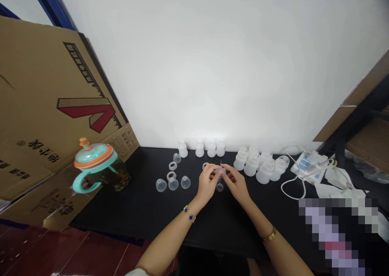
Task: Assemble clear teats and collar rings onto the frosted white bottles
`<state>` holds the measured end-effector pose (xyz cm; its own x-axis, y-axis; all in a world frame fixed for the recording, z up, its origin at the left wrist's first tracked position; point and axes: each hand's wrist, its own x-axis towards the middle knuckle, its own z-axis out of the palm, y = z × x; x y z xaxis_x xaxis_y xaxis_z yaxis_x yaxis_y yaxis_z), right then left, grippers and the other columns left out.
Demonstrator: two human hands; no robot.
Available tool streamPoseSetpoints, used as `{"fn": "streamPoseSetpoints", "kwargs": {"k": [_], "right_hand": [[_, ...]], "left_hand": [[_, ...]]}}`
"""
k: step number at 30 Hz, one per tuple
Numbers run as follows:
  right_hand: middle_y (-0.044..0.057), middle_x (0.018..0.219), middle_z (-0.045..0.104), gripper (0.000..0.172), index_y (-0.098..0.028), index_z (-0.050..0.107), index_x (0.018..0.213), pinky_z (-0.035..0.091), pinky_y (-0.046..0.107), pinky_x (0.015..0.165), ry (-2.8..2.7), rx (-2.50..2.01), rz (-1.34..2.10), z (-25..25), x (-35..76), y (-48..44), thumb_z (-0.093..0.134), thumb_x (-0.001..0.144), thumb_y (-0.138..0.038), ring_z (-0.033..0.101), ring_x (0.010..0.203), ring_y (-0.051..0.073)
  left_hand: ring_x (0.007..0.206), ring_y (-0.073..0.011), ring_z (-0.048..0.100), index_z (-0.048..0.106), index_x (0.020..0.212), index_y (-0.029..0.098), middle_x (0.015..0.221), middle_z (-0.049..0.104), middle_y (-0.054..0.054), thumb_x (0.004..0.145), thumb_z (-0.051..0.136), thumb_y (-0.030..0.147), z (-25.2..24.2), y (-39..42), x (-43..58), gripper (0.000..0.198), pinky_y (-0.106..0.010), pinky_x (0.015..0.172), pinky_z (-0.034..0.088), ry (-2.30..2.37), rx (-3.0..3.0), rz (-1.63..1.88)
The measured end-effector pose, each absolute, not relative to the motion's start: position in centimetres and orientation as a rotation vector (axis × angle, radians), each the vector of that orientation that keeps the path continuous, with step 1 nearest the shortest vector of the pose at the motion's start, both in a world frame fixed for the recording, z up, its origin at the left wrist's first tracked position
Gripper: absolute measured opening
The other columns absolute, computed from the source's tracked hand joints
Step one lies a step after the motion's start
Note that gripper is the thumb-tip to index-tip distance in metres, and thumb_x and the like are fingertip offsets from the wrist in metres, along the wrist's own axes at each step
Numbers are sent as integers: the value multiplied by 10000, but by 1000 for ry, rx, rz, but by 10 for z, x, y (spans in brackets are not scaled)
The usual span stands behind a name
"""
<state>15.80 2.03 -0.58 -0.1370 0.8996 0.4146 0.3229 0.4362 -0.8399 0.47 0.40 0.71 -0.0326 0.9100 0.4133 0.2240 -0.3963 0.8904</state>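
Note:
My left hand [208, 183] and my right hand [237, 183] meet above the black table, fingers closed on a small translucent baby bottle part [221, 170], which looks like a collar ring. The fingers cover much of it. Just below them lies a clear bottle nipple [219, 186]. A ring [206, 166] shows partly behind my left hand. To the left are loose collar rings [171, 175] and several clear domed caps [185, 182]. Behind stand several white bottles without caps [199, 149]. Right of my hands, several capped baby bottles [265, 172] are grouped together.
A large jug [100, 166] with a turquoise handle and orange-trimmed lid stands at the left, before cardboard boxes [45, 106]. On the right lie a white cable [285, 191], a white-and-blue device [308, 166] and crumpled white paper [340, 183]. A white wall [212, 65] closes off the back.

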Motion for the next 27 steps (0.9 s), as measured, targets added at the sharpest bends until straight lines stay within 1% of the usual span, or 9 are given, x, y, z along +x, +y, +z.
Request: {"fn": "streamPoseSetpoints", "kwargs": {"k": [3, 8, 12, 19, 22, 27], "right_hand": [[77, 1161, 718, 371, -253, 687, 1231, 535, 275, 561, -1699, -1051, 713, -5, 159, 20, 554, 945, -449, 622, 662, 158], [65, 1131, 726, 365, -253, 691, 1231, 520, 267, 540, -1706, -1048, 731, -5, 159, 21, 564, 943, -438, 608, 626, 147], [66, 1110, 734, 374, -252, 686, 1247, 533, 280, 563, -1712, -1067, 726, -6, 159, 22, 555, 941, -422, 616, 630, 155], [61, 1052, 746, 372, -242, 699, 1235, 520, 277, 559, -1717, -1089, 718, -5, 159, 23, 557, 925, -390, 602, 614, 153], [60, 1030, 748, 370, -238, 702, 1231, 512, 278, 560, -1722, -1087, 727, -5, 160, 23, 555, 924, -382, 596, 614, 155], [62, 1089, 743, 341, -227, 718, 1186, 519, 289, 594, -1733, -1084, 724, -6, 160, 24, 553, 921, -366, 610, 638, 158]], "left_hand": [[907, -182, 620, 716, 1045, 226, 1081, 637, -66, 943, 596, 340, 7, 4, 4, 195, -241, 676, 519, 1206, 1656, 1471], [930, -179, 628, 722, 1051, 234, 1103, 631, -65, 953, 585, 315, 8, 4, 4, 186, -237, 681, 524, 1223, 1701, 1461], [911, -171, 638, 734, 1070, 247, 1099, 638, -60, 964, 573, 300, 8, 3, 4, 200, -235, 671, 521, 1234, 1741, 1450], [941, -188, 643, 741, 1091, 266, 1083, 655, -57, 978, 551, 331, 3, 5, 4, 230, -260, 710, 537, 1277, 1807, 1436], [955, -191, 641, 743, 1096, 280, 1100, 655, -51, 979, 548, 309, 2, 5, 4, 230, -265, 735, 537, 1301, 1842, 1424], [932, -179, 639, 736, 1114, 281, 1111, 649, -41, 974, 550, 264, 1, 5, 4, 234, -261, 759, 532, 1325, 1871, 1391]]}}
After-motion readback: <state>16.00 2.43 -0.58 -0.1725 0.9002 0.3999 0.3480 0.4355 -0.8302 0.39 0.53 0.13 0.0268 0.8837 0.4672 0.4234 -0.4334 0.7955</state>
